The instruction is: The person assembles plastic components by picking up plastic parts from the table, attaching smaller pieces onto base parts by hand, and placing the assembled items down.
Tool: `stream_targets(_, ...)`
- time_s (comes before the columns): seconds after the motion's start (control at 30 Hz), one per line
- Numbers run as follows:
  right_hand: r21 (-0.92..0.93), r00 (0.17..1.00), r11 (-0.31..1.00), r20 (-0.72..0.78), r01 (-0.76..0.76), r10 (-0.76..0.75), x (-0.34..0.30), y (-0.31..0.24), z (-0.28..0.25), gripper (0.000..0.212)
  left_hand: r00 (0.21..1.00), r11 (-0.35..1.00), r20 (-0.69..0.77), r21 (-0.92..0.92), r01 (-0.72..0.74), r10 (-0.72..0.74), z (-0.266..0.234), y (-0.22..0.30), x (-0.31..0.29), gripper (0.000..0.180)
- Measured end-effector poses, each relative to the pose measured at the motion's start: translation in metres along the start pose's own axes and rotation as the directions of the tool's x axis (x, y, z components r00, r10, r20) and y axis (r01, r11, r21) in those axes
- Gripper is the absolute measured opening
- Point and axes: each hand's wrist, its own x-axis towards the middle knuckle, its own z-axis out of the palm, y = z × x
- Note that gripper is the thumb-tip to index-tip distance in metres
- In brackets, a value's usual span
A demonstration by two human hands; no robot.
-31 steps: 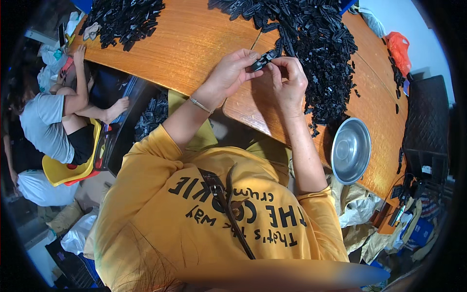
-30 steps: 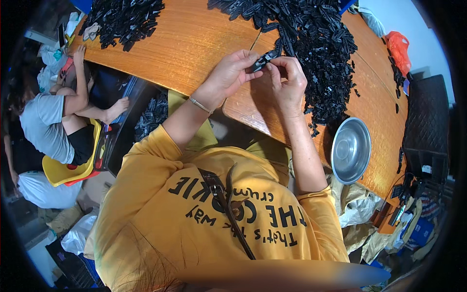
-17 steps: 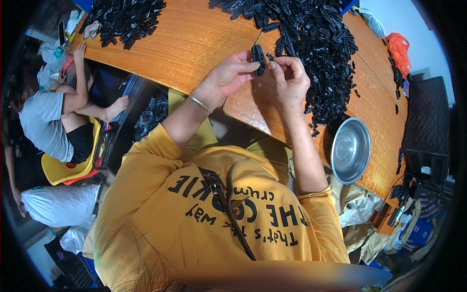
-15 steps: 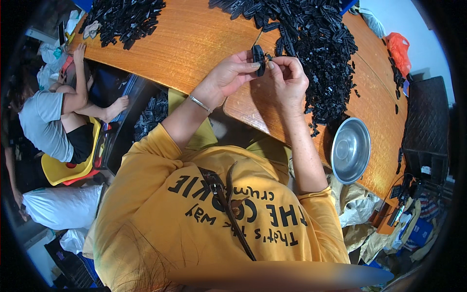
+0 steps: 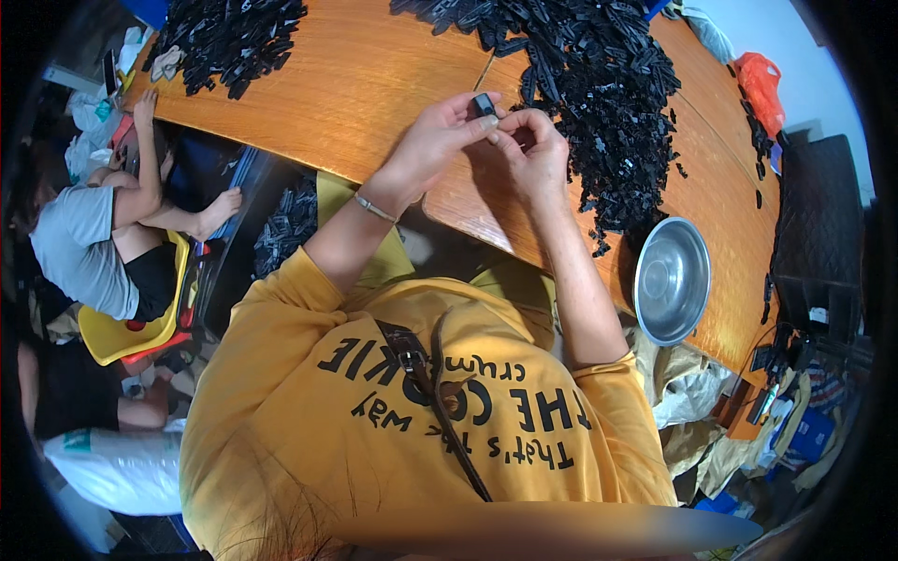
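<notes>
My left hand [image 5: 447,129] is closed on a black plastic piece [image 5: 485,105], held between thumb and fingers above the wooden table [image 5: 360,75]. The thumb and forefinger of my right hand [image 5: 537,154] are pinched together against the lower right side of that piece. Whatever they grip is hidden by the fingertips. Close to the right hand spreads a heap of small black plastic parts [image 5: 625,150]. Longer, flat black pieces [image 5: 543,37] are piled beyond it.
A shiny metal bowl [image 5: 672,280] stands at the table's right front edge. Another black heap [image 5: 224,42] lies far left. A person in a grey shirt [image 5: 84,252] sits on a yellow chair [image 5: 112,337] at the left. A red plastic bag [image 5: 760,92] is at the far right.
My right hand has moved left, closing in on the black piece, and the small dark bit at its fingertips is now hidden. The black piece has tilted and moved slightly left. A dark-clothed person shows more at lower left.
</notes>
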Motion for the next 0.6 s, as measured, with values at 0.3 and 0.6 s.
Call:
stream_targets(0.3, 0.021, 0.999, 0.999, 0.005, -0.042, 0.042, -0.019, 0.021, 0.031, 0.032, 0.995, 0.919, -0.042, 0.389, -0.066, 0.089, -0.010, -0.003, -0.012, 0.028)
stream_targets(0.6, -0.270, 0.974, 0.943, 0.169, 0.196, -0.154, 0.005, 0.014, -0.007, 0.022, 0.983, 0.815, -0.136, 0.551, 0.179, -0.124, -0.106, 0.082, -0.105, 0.034)
